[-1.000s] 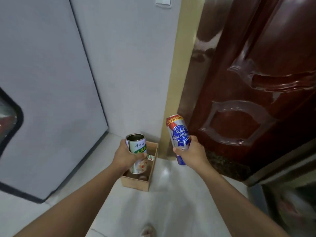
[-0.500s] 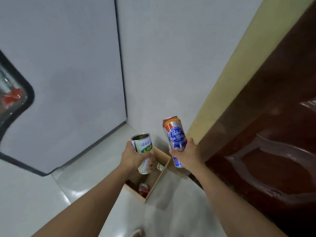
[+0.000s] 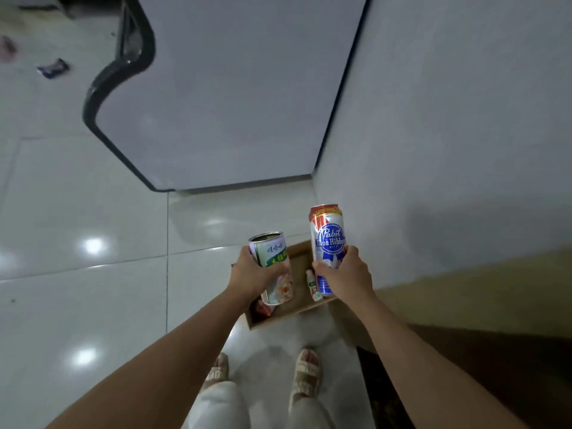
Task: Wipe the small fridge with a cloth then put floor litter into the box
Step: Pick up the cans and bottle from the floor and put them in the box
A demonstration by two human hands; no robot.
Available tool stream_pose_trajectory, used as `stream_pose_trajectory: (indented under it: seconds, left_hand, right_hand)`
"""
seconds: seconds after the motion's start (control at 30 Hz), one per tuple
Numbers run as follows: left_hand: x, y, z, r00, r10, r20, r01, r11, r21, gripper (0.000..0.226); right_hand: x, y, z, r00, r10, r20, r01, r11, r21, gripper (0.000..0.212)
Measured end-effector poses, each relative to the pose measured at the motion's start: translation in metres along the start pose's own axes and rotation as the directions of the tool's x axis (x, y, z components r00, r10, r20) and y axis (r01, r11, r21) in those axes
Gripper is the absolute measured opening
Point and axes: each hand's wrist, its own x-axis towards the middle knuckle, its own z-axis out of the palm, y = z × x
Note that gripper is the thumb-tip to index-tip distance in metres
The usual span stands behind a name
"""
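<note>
Two cans in hand, one box below, loose litter remaining at far left.

Wrapper [image 3: 52,68]: dark, lying on the floor tiles [image 3: 77,212] at upper left, well apart from the person; a pinkish scrap [image 3: 7,51] lies near it. Neither collected yet.

Small fridge [image 3: 232,97]: pale panel with dark edging, standing beside the wall.

Left hand [image 3: 250,275]: fingers clamped round an open-topped tin [image 3: 272,267], held upright above the box, likely ready for dropping in.

Box [image 3: 297,292]: shallow, brown, on the floor against the wall, just ahead of the sandalled feet; small items already lie inside.

Right hand [image 3: 346,274]: fingers wrapped tight on the lower half of a beer can [image 3: 328,246], upright, over the box's right edge, presumably for the same deposit.
</note>
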Motion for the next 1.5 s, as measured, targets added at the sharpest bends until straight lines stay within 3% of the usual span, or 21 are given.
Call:
stream_pose_trajectory:
  seconds: [0.17,0.37,0.93,1.13,1.33,1.5]
  left_hand:
    - [0.036,-0.038,0.037,0.989,-0.138,-0.049,0.134,0.988,-0.072,0.049]
    - [0.117,-0.104,0.081,0.959,-0.277,-0.065,0.269,0.956,-0.118,0.062]
    - [0.357,-0.349,0.199,0.886,-0.456,-0.089,0.444,0.887,-0.122,0.066]
    - [0.389,-0.389,0.218,0.856,-0.504,-0.113,0.496,0.863,-0.092,0.060]
    - [0.402,-0.405,0.227,0.828,-0.547,-0.124,0.543,0.837,-0.066,0.074]
    - [0.407,-0.397,0.230,0.831,-0.545,-0.116,0.553,0.831,0.057,0.072]
  right_hand:
    - [0.046,0.041,0.028,0.989,0.041,0.140,-0.045,0.999,0.025,0.067]
    - [0.116,0.095,0.088,0.976,0.126,0.176,-0.125,0.992,-0.013,0.075]
    - [0.319,0.276,0.311,0.922,0.211,0.325,-0.176,0.975,-0.132,0.090]
    - [0.354,0.304,0.346,0.905,0.283,0.318,-0.202,0.943,-0.263,0.088]
    - [0.362,0.319,0.359,0.880,0.308,0.361,-0.187,0.924,-0.333,0.088]
    - [0.359,0.316,0.355,0.839,0.341,0.424,-0.179,0.909,-0.377,0.094]
